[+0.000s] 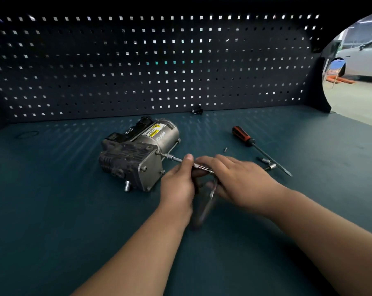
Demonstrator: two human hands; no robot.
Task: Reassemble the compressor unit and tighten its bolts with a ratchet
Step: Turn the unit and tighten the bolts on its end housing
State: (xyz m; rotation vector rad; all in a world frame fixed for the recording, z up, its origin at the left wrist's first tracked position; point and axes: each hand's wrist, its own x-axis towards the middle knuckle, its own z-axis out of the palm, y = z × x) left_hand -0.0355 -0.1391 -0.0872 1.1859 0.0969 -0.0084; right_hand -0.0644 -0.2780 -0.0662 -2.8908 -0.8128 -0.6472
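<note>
Now the compressor (138, 152) lies on its side in the middle of the tabletop (52, 210). Its flat metal end is turned toward the person, so the bolts there are easy to reach. The ratchet (205, 204) sits just right of the compressor, and its long bar (174, 159) runs straight into the top bolt (158, 152) on that end. The left hand (178, 186) is clenched round the bar with the thumb on top, most likely to keep it lined up so it cannot slip off the bolt. The right hand (242, 180) lies over the ratchet's head with fairly straight fingers, its grip released. It seems to push the tool toward the compressor. The handle hangs down between the hands and looks blurry. Farther right of the compressor lie a screwdriver (251, 145), two sockets (266, 161) and one tiny screw (225, 149), likely kept close for later. I think the tightening is under way, with more bolts to do.
</note>
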